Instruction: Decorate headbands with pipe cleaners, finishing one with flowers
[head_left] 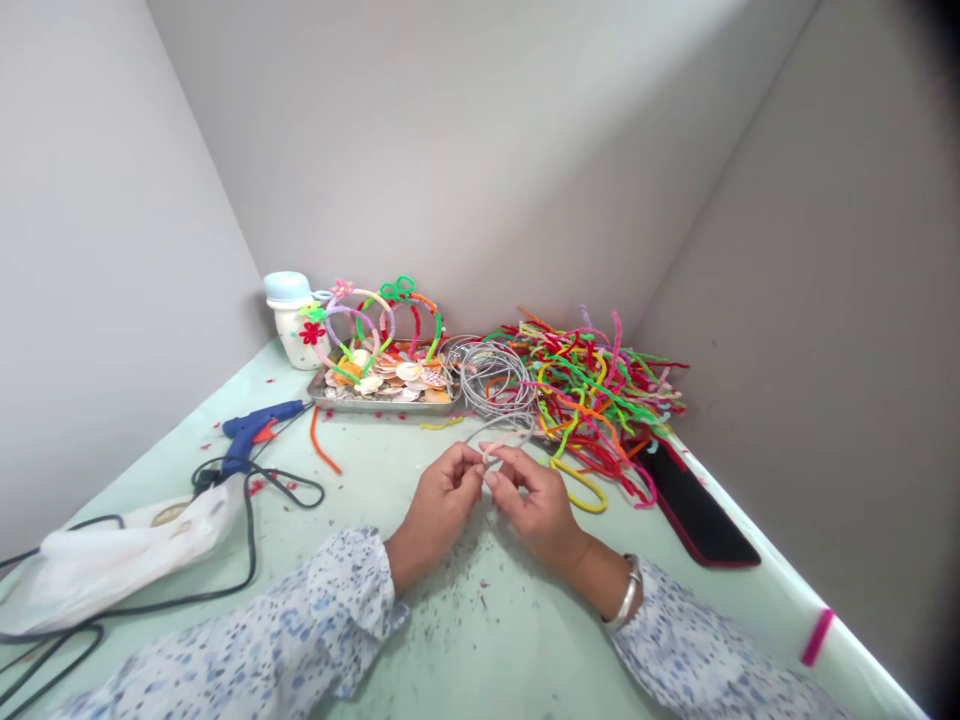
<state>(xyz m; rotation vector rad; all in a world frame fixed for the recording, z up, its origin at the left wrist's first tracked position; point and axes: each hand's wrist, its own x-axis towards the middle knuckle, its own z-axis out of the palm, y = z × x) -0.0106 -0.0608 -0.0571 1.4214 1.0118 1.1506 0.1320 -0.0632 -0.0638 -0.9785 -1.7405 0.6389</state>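
Observation:
Above the middle of the table, my left hand (440, 512) and my right hand (541, 508) meet with fingertips almost touching. Both are closed in a pinch at a pale pink pipe cleaner (492, 449) bent round a thin grey wire. Fingers partly hide where the two cross. Just beyond the hands lies a loose coil of grey wire (496, 380), and a strand from it curves down toward my fingers. To the right of the coil is a tangled heap of colourful pipe cleaners (592, 390). A yellow loop (585, 497) rests beside my right hand.
Behind, a metal tray (382, 406) holds shells and several pipe-cleaner-wrapped headbands (361, 325). A white jar (294, 335) with a blue lid stands at its left. A blue glue gun (247, 432), its dark cord and a crumpled plastic bag (135, 560) lie left; a black flat object (701, 505) lies right.

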